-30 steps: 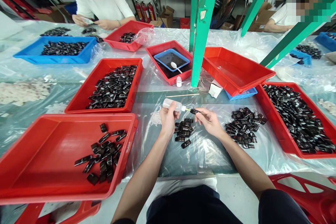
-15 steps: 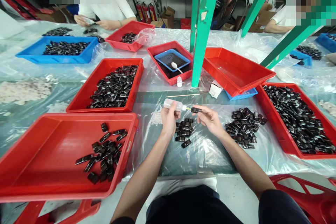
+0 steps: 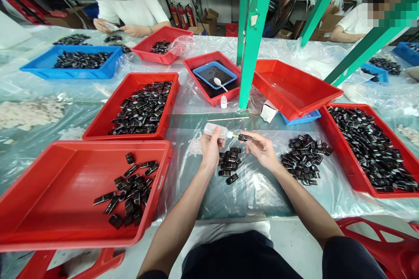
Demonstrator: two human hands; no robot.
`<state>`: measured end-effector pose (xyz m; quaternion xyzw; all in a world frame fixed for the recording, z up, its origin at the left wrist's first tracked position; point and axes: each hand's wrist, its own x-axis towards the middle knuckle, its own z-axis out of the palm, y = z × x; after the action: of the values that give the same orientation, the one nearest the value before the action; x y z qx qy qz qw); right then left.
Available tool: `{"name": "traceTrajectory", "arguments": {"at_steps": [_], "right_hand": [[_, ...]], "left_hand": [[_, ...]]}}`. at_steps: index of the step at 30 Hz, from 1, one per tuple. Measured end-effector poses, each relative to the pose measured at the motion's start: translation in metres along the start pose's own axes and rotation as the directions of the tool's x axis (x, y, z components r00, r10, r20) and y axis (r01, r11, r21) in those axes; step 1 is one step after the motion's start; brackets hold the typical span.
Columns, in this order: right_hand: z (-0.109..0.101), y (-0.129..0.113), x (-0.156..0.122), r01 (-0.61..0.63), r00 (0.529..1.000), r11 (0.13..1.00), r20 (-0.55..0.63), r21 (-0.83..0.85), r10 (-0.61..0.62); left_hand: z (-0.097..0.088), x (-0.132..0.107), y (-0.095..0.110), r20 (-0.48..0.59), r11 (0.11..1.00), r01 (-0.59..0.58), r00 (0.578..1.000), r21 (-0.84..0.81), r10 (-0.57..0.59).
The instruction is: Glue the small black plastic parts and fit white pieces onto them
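One black piece (image 3: pixel 245 137) in right hand (image 3: pixel 262 151)

You have bright, even light from overhead, and shadows are soft. The plastic sheet (image 3: pixel 262 192) glares in patches. Your view bows at the edges and is sharp at the centre.

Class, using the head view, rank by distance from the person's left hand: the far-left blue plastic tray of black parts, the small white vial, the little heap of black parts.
1. Little heap of black parts, just right of the left hand.
2. Small white vial, ahead, by the green post.
3. Blue plastic tray, far left.
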<state>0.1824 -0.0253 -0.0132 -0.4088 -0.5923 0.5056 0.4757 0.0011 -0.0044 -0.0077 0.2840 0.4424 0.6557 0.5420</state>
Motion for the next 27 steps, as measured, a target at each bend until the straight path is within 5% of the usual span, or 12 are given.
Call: {"name": "traceTrajectory", "arguments": {"at_steps": [27], "right_hand": [[-0.0009, 0.0062, -0.0005, 0.001, 0.999, 0.998, -0.037, -0.065, -0.003]], "left_hand": [[0.0029, -0.0016, -0.0039, -0.032, 0.998, -0.003, 0.999, -0.057, 0.001]]}}
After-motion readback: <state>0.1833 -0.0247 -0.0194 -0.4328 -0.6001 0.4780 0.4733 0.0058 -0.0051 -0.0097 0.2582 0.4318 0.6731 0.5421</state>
